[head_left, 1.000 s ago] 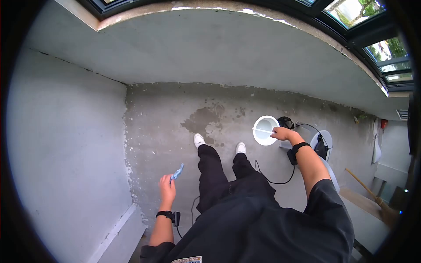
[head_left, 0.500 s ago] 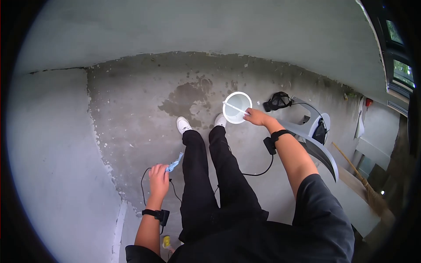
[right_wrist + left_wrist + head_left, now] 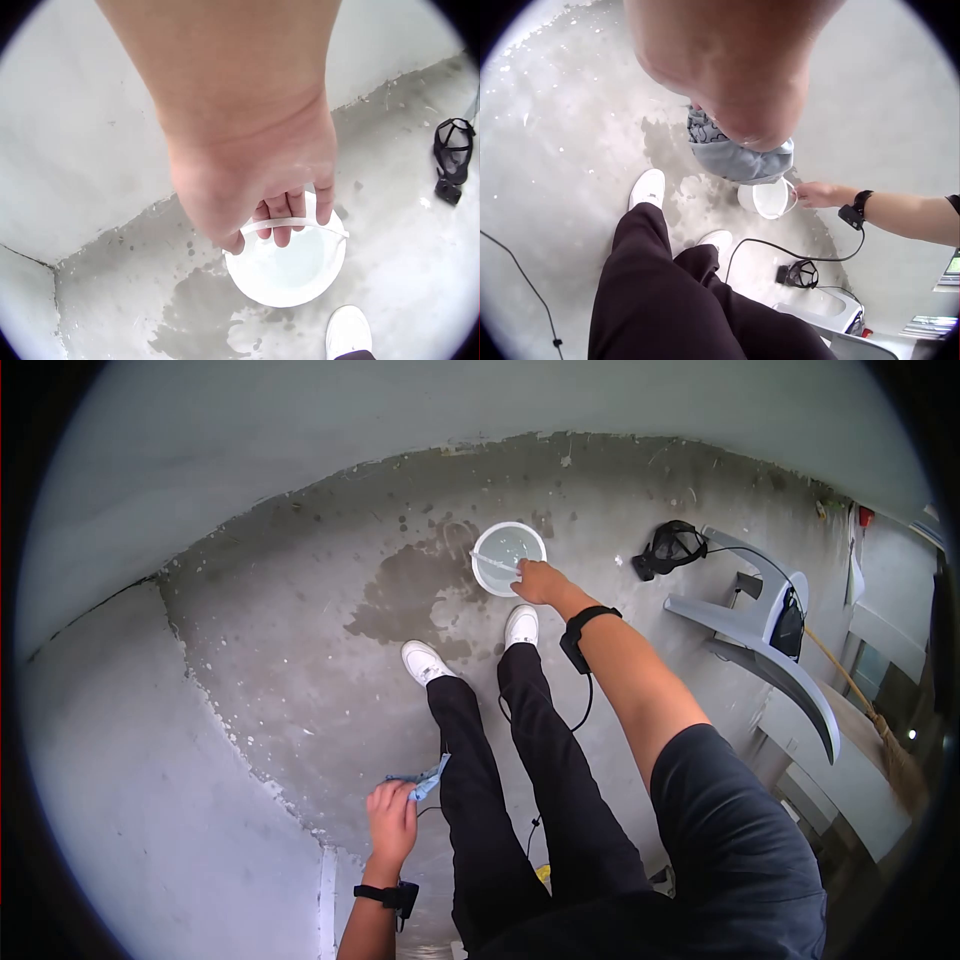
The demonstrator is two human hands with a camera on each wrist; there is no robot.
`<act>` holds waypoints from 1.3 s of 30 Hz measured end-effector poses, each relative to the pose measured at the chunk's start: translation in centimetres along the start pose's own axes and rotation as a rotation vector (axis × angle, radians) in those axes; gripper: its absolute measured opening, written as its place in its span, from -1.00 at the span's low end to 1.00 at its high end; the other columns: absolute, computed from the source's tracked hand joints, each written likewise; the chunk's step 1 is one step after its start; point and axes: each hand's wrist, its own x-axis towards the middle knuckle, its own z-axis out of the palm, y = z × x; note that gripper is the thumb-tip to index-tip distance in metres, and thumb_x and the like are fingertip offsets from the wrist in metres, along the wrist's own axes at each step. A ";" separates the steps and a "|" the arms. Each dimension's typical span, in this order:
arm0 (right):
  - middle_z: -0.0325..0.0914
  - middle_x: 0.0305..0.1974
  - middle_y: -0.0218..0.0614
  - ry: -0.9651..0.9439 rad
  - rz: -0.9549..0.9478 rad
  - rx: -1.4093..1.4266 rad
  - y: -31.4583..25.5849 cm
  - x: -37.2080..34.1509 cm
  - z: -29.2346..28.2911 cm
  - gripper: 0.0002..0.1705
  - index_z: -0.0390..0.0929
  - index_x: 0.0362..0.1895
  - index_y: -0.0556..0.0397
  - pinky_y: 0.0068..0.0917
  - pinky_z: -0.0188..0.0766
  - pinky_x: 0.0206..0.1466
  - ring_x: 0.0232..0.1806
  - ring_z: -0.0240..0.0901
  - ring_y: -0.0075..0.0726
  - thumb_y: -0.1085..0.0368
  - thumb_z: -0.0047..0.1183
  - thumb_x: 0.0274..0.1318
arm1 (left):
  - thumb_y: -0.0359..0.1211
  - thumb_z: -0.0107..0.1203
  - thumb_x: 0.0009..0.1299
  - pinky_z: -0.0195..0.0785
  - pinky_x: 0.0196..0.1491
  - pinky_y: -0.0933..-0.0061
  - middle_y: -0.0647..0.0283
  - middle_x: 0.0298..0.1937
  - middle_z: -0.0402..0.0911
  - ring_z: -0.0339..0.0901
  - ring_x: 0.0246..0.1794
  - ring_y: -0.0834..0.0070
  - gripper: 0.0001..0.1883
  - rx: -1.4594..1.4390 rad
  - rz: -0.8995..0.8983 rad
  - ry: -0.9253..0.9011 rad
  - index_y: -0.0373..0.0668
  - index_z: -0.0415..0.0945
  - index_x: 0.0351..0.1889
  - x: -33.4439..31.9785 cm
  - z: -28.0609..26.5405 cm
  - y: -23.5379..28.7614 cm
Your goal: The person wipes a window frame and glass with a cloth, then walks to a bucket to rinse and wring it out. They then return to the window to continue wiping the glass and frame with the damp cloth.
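My left hand (image 3: 392, 818) pinches a crumpled pale blue cloth (image 3: 739, 161) with a dark printed pattern on one part, held beside the left leg. The back of that hand and wrist hide some of the cloth in the left wrist view. Beside the right shoe is a white bucket (image 3: 497, 588) with water (image 3: 510, 547) in it. My right hand (image 3: 259, 176) is over its rim, fingers loosely extended and slightly apart. Across the inner side of these fingers runs the white bucket handle (image 3: 287, 223), standing raised.
A dark wet patch (image 3: 400, 598) spreads on the concrete floor left of the bucket. To the right lie black strapped headgear (image 3: 672, 550) and an overturned grey chair (image 3: 757, 622). A broom (image 3: 888, 745) leans farther right. Black cables (image 3: 802, 256) trail from the wrists. Walls stand ahead and left.
The head view has tilted down and the body leans forward. The right hand and bucket have come nearer the wet patch, in front of the right shoe. The left hand still holds the cloth.
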 end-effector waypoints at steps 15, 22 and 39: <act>0.64 0.16 -0.02 0.017 -0.471 -0.174 0.8 -2.0 3.2 -0.46 0.57 0.26 0.04 -0.05 0.45 0.34 0.25 0.51 0.16 0.11 0.09 0.23 | -0.46 0.22 0.32 0.29 0.13 0.11 0.23 -0.05 0.61 0.52 0.08 0.16 -0.72 0.030 0.209 -0.089 -0.12 0.68 0.00 13.2 3.0 4.3; 0.70 -0.19 -0.30 -0.625 -0.137 0.710 -1.1 -6.3 -1.9 -0.51 0.60 0.18 -0.02 -0.43 0.59 -0.20 -0.17 0.59 -0.55 -0.09 0.13 0.40 | -0.45 0.28 0.22 0.32 0.10 0.12 0.28 -0.08 0.60 0.51 0.07 0.22 -0.67 0.081 0.329 0.003 -0.11 0.69 -0.02 22.1 7.9 9.5; 0.66 -0.31 -0.06 0.239 -0.205 0.543 4.1 1.9 0.4 -0.65 0.43 -0.01 -0.05 -0.01 0.53 -0.11 -0.21 0.64 0.19 0.35 0.24 0.14 | -0.50 0.22 0.29 0.28 0.37 -0.02 0.02 0.30 0.41 0.34 0.34 -0.07 -0.45 -0.030 0.155 0.004 -0.11 0.51 0.29 23.5 12.0 8.0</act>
